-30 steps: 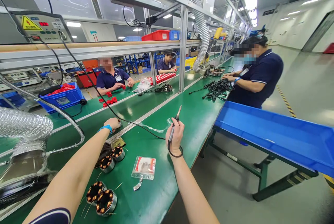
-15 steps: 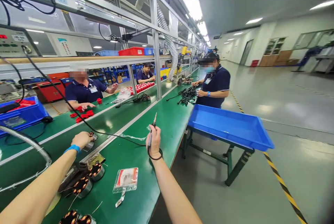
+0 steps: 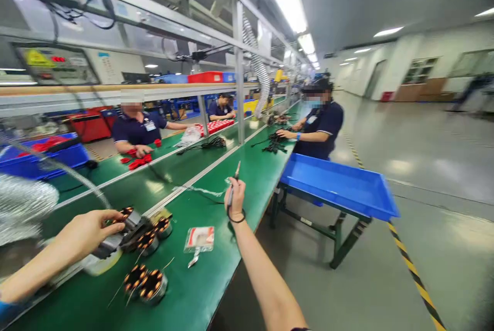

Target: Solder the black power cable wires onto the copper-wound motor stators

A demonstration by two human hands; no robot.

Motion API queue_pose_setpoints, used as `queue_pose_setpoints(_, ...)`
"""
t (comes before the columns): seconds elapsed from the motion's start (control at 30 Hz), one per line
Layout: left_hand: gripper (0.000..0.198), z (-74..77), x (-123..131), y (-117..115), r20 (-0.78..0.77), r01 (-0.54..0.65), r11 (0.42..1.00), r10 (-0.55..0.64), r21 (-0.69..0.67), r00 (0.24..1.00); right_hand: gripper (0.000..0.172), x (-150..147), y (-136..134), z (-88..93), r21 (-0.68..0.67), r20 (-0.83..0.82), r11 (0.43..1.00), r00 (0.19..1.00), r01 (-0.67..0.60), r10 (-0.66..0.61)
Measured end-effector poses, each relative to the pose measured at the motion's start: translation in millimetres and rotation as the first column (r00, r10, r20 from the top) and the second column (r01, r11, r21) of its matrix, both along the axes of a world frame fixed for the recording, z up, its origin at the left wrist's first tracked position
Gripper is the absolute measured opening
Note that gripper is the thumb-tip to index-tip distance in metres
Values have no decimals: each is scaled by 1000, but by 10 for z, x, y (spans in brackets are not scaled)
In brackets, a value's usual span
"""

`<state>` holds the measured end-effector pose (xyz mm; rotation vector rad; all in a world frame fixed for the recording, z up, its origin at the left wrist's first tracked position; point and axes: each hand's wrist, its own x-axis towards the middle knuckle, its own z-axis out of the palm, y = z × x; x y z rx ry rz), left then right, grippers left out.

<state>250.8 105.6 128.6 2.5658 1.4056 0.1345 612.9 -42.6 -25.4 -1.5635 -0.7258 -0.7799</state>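
My left hand [image 3: 90, 230] is closed, thumb and fingers pinching a motor stator [image 3: 130, 216] with copper windings at the edge of a dark metal fixture [image 3: 131, 236]. In my right hand [image 3: 238, 199] is a soldering iron [image 3: 231, 194], held like a pen with its tip pointing up, above the green bench [image 3: 200, 290]. Two stators [image 3: 148, 242] stand right beside the fixture. Another pair of stators [image 3: 152, 284], with loose wire ends, sits nearer to me. A badge in a clear holder [image 3: 199, 239] lies between the stators and my right forearm.
A silver flexible duct [image 3: 27, 207] fills the left edge. Across the bench a co-worker [image 3: 137, 127] handles red parts [image 3: 139, 161]; another person [image 3: 318, 122] on my side handles black cables [image 3: 276, 143]. A large blue tray [image 3: 335, 181] stands right of the bench. Metal posts [image 3: 239, 73] rise mid-bench.
The view has swung left. My left hand has come back from over the middle channel to the fixture with the stator. My right hand still holds the iron upright.
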Motion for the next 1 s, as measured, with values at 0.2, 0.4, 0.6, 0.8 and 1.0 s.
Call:
queue_pose_setpoints(0.2,26,-263,-890,-927,-41,51,993,-56,-110,998,27,-282,-95,492,69,74,997,997,-24,19)
queue_pose_setpoints(0.4,23,-702,-1031,-1362,-107,82,987,-97,-135,990,23,-921,-453,1446,185,315,978,949,-99,36)
queue_pose_setpoints(0.6,25,-766,-894,-1383,-105,140,986,-149,-95,983,29,-1686,-754,2128,190,326,929,913,-318,246)
queue_pose_setpoints(0.8,42,114,-747,-1510,522,237,971,-221,38,824,35,-2400,-906,2462,-16,286,772,737,-636,613)
queue_pose_setpoints(1.0,41,690,-747,-1821,870,639,738,-149,-218,470,35,-2905,-897,2505,-85,113,452,442,-888,890)
